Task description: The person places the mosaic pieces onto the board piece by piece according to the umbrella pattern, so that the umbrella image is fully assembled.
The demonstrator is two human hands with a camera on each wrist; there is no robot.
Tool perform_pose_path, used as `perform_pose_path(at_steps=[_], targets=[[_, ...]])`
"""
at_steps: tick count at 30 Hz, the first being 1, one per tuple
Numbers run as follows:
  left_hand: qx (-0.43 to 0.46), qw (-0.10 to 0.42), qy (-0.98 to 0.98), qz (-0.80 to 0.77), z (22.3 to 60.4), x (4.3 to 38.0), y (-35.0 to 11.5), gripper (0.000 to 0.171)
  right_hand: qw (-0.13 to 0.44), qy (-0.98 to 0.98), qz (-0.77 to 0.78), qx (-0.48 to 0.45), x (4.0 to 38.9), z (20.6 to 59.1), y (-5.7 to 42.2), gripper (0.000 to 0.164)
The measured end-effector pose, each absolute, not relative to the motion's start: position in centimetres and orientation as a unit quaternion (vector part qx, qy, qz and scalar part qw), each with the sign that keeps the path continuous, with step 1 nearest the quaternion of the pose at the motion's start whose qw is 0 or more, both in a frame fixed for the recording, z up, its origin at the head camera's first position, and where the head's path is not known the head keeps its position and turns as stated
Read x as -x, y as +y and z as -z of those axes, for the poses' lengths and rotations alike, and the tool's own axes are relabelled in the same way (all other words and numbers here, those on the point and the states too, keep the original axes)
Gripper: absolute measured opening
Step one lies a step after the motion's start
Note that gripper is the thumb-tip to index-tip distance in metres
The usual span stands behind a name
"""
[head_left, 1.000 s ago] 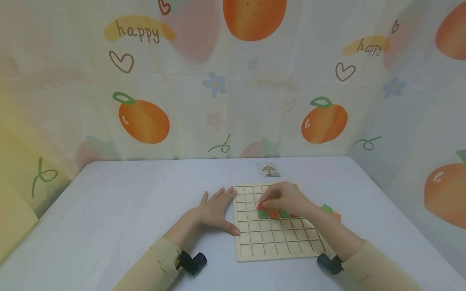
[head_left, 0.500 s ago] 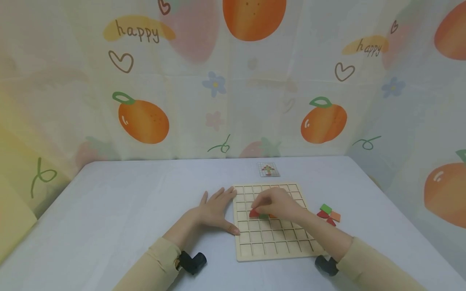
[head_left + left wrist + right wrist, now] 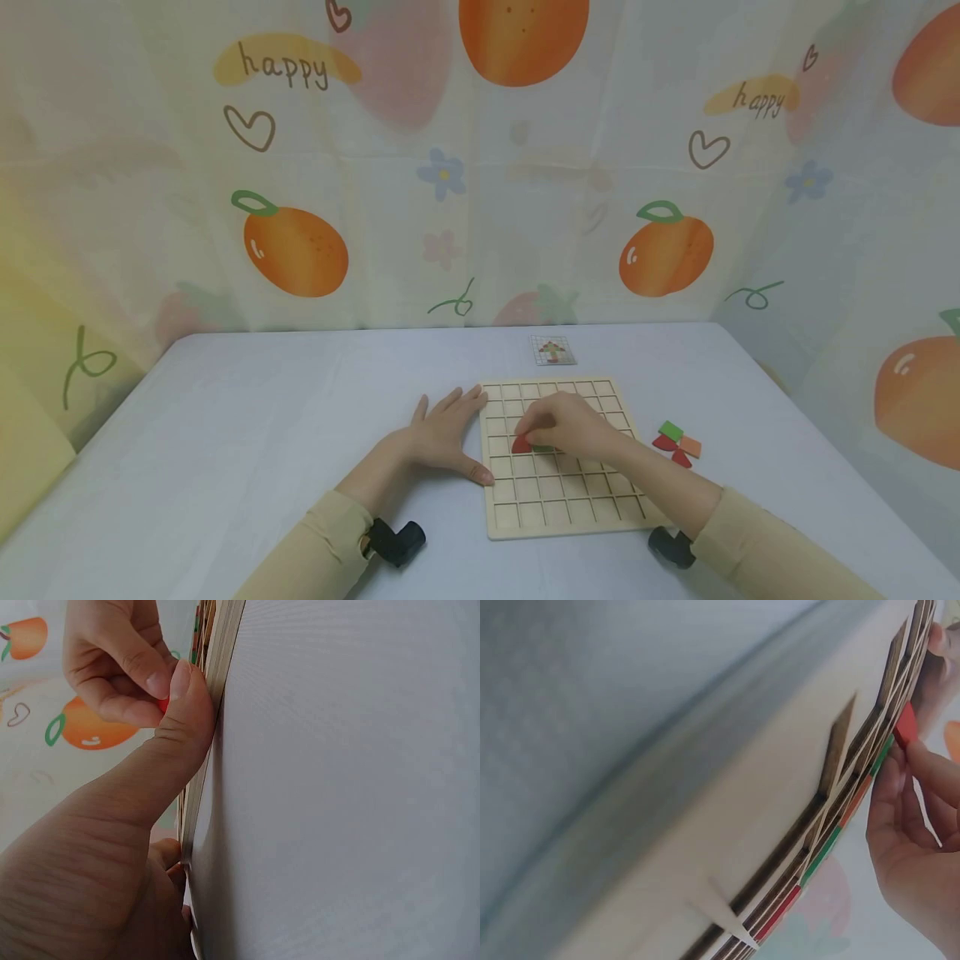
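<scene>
A wooden grid board [image 3: 517, 517] lies on the white table. My left hand [image 3: 447, 433] has its fingers spread, with thumb and fingertips against the board's left edge. My right hand [image 3: 576, 427] pinches a red piece with a curved edge [image 3: 521, 445] between thumb and fingers, over a cell near the left side. In the right wrist view the red piece [image 3: 906, 724] stands tilted at the board's surface. Beside it a row of inset pieces runs along the grid: green [image 3: 882, 756], orange [image 3: 855, 801], green [image 3: 825, 851] and red [image 3: 780, 911]. From the head, my right hand hides most of this row.
Right of the board lie a green piece [image 3: 671, 431], an orange piece [image 3: 690, 447] and two red pieces [image 3: 681, 459]. A small card with a picture on a grid [image 3: 553, 350] lies behind the board. A patterned curtain [image 3: 390, 250] stands behind the table.
My right hand has moved left and slightly nearer with the red piece, then almost stopped over the left-side cell. Its arm uncovered the loose pieces at the right. My left hand has stayed put.
</scene>
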State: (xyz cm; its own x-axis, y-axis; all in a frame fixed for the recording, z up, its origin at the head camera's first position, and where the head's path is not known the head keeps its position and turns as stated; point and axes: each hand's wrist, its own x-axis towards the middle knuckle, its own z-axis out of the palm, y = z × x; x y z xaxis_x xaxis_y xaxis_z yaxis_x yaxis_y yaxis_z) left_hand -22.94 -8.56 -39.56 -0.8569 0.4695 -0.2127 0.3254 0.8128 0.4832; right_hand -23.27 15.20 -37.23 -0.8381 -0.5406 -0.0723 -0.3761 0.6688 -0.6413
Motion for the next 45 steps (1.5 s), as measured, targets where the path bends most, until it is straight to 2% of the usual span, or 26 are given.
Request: perform_pose_path(at_steps=[23, 38, 45], targets=[[-0.212, 0.163, 0.938, -0.222, 39.6, 22.9, -8.6, 0.120, 0.098, 0.918, 0.307, 0.230, 23.3, 36.8, 15.4, 0.014], [-0.212, 0.161, 0.938, -0.223, 39.8, 23.0, -8.5, 0.121, 0.075, 0.919, 0.333, 0.197, 24.7, 35.4, 19.1, 0.014], [-0.212, 0.159, 0.938, -0.222, 39.9, 23.1, -8.5, 0.121, 0.067, 0.927, 0.332, 0.159, 25.5, 35.1, 21.7, 0.020]])
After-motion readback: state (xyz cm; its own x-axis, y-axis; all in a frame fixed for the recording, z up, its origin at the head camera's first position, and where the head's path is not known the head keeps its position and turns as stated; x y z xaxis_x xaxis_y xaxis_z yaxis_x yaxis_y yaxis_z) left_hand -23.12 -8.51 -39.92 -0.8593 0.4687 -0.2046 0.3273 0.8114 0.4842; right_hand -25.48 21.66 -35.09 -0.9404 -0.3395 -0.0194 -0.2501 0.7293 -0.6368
